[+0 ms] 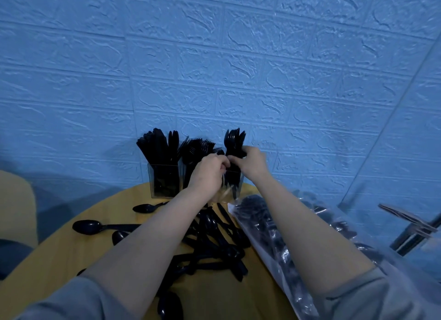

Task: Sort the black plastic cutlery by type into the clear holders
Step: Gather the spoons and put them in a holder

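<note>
Three clear holders stand at the table's far edge against the wall. The left holder (164, 181) is packed with black knives, the middle holder (185, 174) with black forks, and the right holder (238, 188) with a bunch of black spoons (235, 138). My right hand (250, 163) grips that bunch by the handles above the right holder. My left hand (210, 170) is curled round the same handles from the left. A pile of loose black cutlery (214, 243) lies on the table between my forearms.
The round wooden table (71, 253) also holds loose spoons (88, 226) on the left. A clear plastic bag of black cutlery (269, 236) lies on the right. A blue brick-pattern wall (214, 69) stands behind the holders; a metal chair frame (410, 226) is at right.
</note>
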The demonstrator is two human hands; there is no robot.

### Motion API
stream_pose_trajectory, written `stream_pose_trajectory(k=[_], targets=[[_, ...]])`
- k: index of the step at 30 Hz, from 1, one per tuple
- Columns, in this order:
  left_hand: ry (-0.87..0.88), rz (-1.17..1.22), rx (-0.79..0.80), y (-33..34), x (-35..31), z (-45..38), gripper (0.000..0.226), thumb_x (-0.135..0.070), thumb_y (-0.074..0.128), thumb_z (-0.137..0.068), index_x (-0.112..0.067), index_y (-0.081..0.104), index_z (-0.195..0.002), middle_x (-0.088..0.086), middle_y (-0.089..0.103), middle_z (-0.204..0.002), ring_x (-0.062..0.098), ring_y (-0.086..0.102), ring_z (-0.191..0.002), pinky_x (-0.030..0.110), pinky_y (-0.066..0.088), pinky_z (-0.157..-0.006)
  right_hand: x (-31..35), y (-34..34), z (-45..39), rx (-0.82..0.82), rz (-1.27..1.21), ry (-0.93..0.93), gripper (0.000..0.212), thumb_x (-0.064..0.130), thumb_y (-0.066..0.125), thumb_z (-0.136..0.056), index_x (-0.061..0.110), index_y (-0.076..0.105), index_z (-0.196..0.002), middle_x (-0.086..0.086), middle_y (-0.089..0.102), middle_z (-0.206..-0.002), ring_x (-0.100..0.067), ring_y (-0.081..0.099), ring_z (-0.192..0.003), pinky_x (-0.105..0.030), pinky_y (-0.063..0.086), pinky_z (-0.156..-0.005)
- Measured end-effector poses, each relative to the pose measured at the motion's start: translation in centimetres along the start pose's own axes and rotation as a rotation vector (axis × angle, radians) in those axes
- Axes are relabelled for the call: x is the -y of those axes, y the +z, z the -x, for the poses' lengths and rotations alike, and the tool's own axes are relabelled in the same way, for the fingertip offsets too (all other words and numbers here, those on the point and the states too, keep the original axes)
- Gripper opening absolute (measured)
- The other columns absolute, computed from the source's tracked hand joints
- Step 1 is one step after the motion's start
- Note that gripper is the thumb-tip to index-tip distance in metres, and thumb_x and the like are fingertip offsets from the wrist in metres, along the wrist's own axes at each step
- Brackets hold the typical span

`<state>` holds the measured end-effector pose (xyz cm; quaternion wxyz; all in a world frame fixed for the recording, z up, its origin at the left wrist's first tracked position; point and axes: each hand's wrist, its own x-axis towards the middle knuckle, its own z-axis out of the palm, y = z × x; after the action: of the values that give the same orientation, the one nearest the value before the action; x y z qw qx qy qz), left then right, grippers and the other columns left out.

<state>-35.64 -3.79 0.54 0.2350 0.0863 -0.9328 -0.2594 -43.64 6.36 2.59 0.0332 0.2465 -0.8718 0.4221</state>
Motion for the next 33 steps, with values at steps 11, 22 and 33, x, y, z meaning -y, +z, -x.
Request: stream_pose_trajectory(k=[11,22,33], targets=[[-0.03,0.199,-0.034,-0.8,-0.6,1.2,0.026,0.003,0.054,-0.091,-0.009,0.068,-0.108,0.005,0.064,-0.112,0.015,0.058,-0.104,0.007,0.033,-0.08,-0.8,-0.3,1.0,0.074,0.056,0.1,0.045,0.037,0.069,-0.084,-0.004,0.063,-0.1,-0.016,0.061,-0.105,-0.023,0.058,-0.094,-0.025,0.044,-0.067],[-0.185,0.213,-0.013,-3.4,2.2,7.9,0.026,0.0,0.051,-0.093,-0.011,0.069,-0.109,0.003,0.067,-0.113,0.007,0.056,-0.099,0.007,0.036,-0.082,-0.2,0.4,8.6,0.089,0.18,-0.145,0.021,0.02,0.053,-0.095,0.006,0.068,-0.096,-0.007,0.066,-0.091,-0.018,0.058,-0.081,-0.025,0.041,-0.068],[-0.538,-0.397,0.332,-5.1,8.4,13.0,0.054,-0.05,0.022,-0.099,-0.031,0.024,-0.149,0.0,0.017,-0.158,0.031,0.014,-0.143,0.059,0.01,-0.113,0.0,7.4,10.5,0.543,0.592,-0.114,0.059,0.048,0.02,-0.101,0.016,0.021,-0.151,-0.002,0.017,-0.159,-0.025,0.011,-0.146,-0.04,0.01,-0.119]])
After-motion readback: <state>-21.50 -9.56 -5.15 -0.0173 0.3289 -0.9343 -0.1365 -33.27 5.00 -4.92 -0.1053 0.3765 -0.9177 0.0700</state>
